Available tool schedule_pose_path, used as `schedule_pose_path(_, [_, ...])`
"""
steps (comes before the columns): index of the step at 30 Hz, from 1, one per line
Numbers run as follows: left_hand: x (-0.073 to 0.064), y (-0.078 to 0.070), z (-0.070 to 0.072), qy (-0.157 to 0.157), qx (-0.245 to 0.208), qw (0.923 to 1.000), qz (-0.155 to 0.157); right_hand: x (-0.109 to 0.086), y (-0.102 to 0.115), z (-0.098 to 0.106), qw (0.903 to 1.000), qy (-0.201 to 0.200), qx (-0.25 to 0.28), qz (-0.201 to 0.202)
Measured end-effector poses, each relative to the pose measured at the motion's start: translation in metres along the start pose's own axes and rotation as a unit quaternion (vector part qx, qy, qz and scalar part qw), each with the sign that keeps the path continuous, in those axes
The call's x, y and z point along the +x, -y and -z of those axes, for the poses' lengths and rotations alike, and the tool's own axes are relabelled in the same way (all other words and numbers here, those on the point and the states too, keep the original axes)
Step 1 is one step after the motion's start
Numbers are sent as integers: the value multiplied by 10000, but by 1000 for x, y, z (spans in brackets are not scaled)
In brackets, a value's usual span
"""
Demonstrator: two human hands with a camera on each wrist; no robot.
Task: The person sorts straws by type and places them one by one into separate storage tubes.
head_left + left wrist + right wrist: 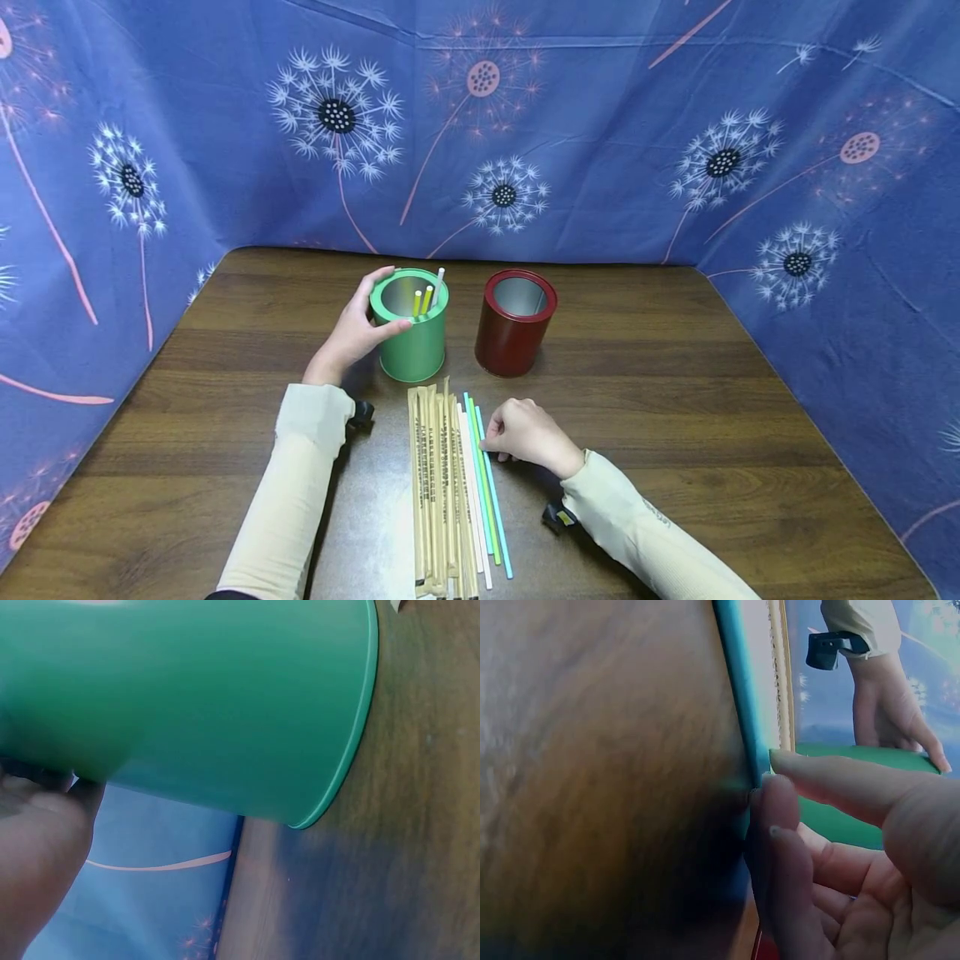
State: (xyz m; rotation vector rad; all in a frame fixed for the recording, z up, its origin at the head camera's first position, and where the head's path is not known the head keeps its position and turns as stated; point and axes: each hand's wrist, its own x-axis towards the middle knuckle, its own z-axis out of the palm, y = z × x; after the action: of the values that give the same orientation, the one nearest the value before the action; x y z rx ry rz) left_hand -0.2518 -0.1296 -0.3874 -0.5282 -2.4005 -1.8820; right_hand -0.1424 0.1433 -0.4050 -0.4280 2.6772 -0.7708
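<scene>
My left hand [358, 329] grips the green can [414, 348] by its left side and rim, thumb across the front. Two yellow straws and a white straw [438, 287] lean inside that can. On the table, my right hand [531, 435] pinches the outer blue straw [497, 508] between thumb and fingertips. Close beside it lie a green straw [491, 498], another blue straw and pale straws [472, 483]. From the right wrist view, the thumb and index finger meet at the blue straw [739, 682]. The left wrist view shows the can's wall [225, 697] close up.
An open dark red can [513, 342] stands right of the green one. Several paper-wrapped straws [435, 492] lie in a bundle left of the loose straws. Behind the wooden table [675, 383] hangs a blue cloth [600, 125] with a dandelion print.
</scene>
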Motion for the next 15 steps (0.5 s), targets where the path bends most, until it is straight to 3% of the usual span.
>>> schedule_pose_path(8, [-1, -3, 0, 34, -12, 9999, 105, -2, 2, -3, 9998, -138, -175, -2])
schedule_pose_path(15, [-10, -28, 0, 84, 48, 9997, 203, -2, 5, -5, 9993, -146, -330, 131])
